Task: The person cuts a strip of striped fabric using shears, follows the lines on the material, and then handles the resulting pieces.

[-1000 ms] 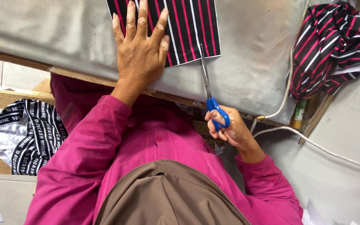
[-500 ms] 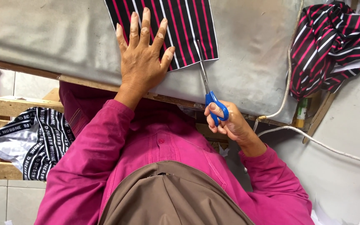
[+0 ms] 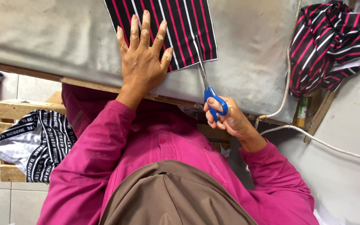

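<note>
Left hand (image 3: 144, 58) lies flat, fingers spread, on the striped cloth (image 3: 176, 25) atop the grey table (image 3: 42, 37), likely pinning it. Right hand (image 3: 226, 118) grips blue scissors (image 3: 207, 77), blades at the cloth's right edge.

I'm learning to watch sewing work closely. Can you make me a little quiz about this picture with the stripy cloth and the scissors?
1. True or false: the left hand lies flat on the striped cloth.
2. What colour are the handles of the scissors? A green, B blue, C yellow.
3. Which hand holds the scissors?

Key: 1 true. 2 B. 3 the right hand, with the blades at the cloth's right edge on the grey table.
</note>
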